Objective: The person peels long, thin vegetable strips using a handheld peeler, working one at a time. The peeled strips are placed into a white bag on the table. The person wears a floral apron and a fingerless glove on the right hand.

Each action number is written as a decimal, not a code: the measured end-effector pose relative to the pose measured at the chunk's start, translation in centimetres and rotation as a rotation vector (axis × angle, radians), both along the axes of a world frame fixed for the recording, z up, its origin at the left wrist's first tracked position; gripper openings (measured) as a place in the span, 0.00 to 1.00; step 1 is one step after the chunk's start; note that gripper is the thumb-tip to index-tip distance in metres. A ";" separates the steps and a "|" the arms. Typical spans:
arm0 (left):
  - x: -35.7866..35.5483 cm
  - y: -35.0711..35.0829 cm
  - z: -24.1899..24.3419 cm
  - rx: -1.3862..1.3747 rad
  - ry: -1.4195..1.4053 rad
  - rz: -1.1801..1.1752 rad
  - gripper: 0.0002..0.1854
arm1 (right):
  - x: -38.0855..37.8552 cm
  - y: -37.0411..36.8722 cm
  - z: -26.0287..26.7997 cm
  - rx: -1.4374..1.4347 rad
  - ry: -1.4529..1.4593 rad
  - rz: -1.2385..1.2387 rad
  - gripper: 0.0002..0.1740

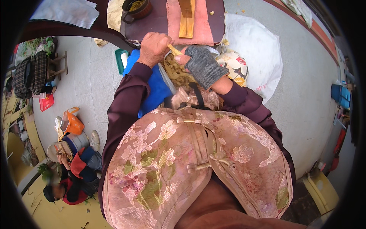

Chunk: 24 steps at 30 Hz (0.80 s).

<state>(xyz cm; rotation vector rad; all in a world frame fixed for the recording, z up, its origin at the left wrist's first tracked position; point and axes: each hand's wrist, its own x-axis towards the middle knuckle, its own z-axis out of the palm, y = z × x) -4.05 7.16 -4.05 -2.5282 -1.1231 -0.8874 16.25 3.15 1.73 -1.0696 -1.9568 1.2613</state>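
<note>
A pale yellow strip of what looks like a preserved vegetable [175, 51] stretches between my hands. My bare left hand [154, 48] is closed in a fist around its upper end. My right hand [200, 63], in a grey knitted fingerless glove, pinches the lower end between thumb and fingers. Just below lies a heap of similar yellow-brown strips [177, 70] in a plastic-lined container, partly hidden by my right hand. Blue plastic [154, 86] hangs at its left. Beyond my hands, a wooden upright on a base [187, 27] stands on a pink cloth [201, 25].
The cloth covers a dark seat [154, 28] bearing a brown mug-like pot [136, 10] with yellow strips inside. White sheeting [254, 43] and a floral-patterned bundle [234, 64] are at right. A green tray [120, 61] lies left. Another person [77, 183] sits at lower left beside a bucket [75, 140].
</note>
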 end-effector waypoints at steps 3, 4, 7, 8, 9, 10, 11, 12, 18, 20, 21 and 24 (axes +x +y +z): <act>0.7 0.4 -0.8 -0.121 -0.078 0.139 0.08 | 0.2 1.8 -1.1 0.126 -0.134 -0.049 0.18; 1.1 0.6 -1.0 -0.239 -0.076 0.233 0.06 | 0.5 3.2 -2.3 0.158 -0.186 -0.077 0.18; 2.8 1.2 -1.8 -0.814 -0.798 0.029 0.09 | 1.9 7.2 -5.5 0.342 -0.333 -0.126 0.18; 2.6 1.4 -1.3 -1.107 -0.903 0.011 0.13 | 2.5 8.2 -6.4 0.418 -0.379 -0.136 0.17; 2.7 1.5 -1.0 -1.128 -0.940 -0.006 0.13 | 2.7 8.6 -6.6 0.408 -0.345 -0.156 0.17; 2.9 1.7 -0.7 -1.148 -0.977 -0.022 0.14 | 3.0 8.9 -6.8 0.398 -0.310 -0.176 0.16; 3.0 1.8 -0.5 -1.168 -1.014 -0.039 0.14 | 3.0 9.3 -7.1 0.420 -0.342 -0.171 0.16; 3.1 2.0 0.0 -0.964 -0.759 0.082 0.15 | 3.1 9.8 -7.3 0.444 -0.375 -0.168 0.15; 3.0 3.7 0.8 -0.664 -0.477 0.231 0.15 | 2.9 11.0 -7.8 0.476 -0.423 -0.166 0.13; 2.4 5.0 0.0 -1.096 -1.006 0.015 0.14 | 3.3 11.8 -7.9 0.665 -0.473 -0.160 0.13; 2.5 5.2 0.0 -1.122 -1.055 0.015 0.13 | 3.4 12.2 -7.8 0.757 -0.498 -0.160 0.13; 2.5 5.9 -0.2 -1.132 -1.070 0.071 0.12 | 3.0 12.7 -7.5 0.720 -0.503 -0.179 0.12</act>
